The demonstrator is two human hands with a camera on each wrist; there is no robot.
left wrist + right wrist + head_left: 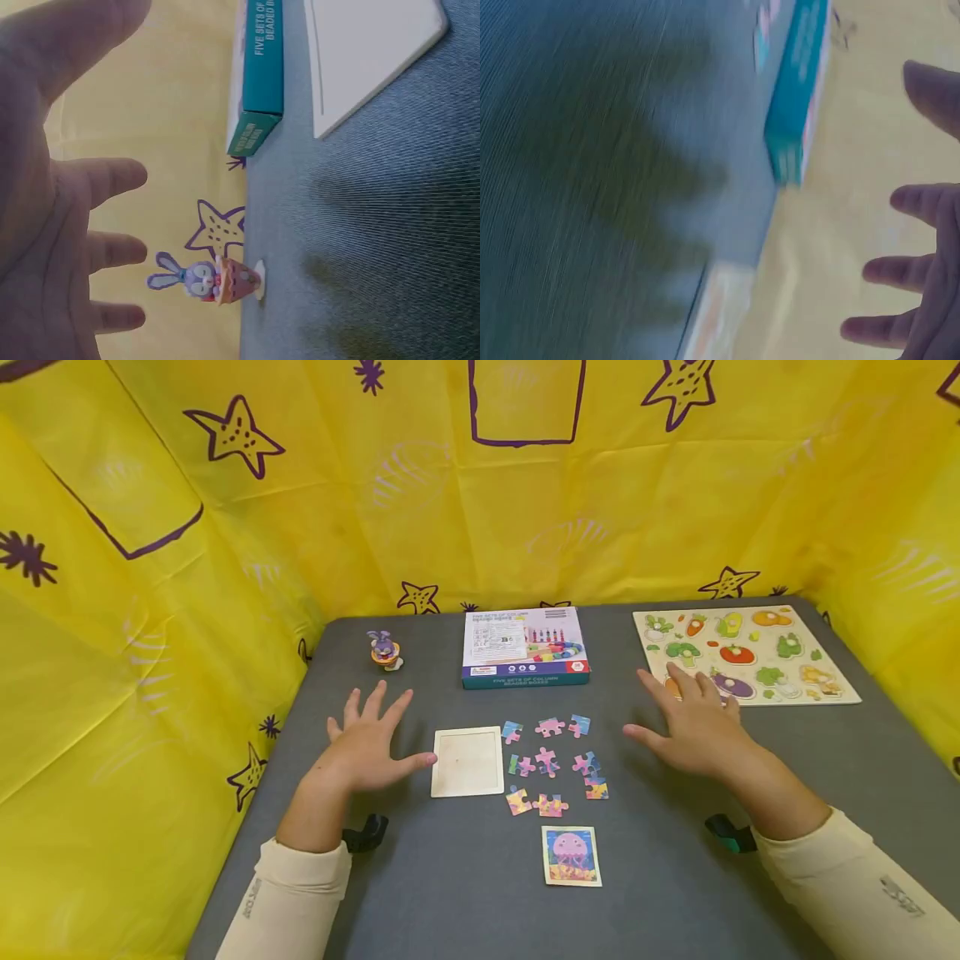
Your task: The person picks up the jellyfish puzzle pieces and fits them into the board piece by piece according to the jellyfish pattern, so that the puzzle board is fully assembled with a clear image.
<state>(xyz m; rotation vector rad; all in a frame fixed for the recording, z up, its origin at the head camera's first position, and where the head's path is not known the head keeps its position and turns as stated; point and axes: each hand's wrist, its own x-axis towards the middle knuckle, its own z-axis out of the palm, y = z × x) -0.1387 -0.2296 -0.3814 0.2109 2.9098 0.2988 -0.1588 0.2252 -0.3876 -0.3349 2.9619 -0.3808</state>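
Hands (366, 750) (699, 727) apart, palms down

The head camera looks forward and down from above the near side of the grey cloth-covered table (465, 877), far enough back to frame the left hand (367, 747), the right hand (697, 727) and the yellow curtain with purple outline drawings (480, 527). The left wrist camera, close to the palm, faces the curtain sideways, tabletop at right, sharing the pale square wooden tray (468, 762) with the head view. The right wrist camera turns oppositely, tabletop at left; all three views share the flat teal-sided rectangular box (525, 647).
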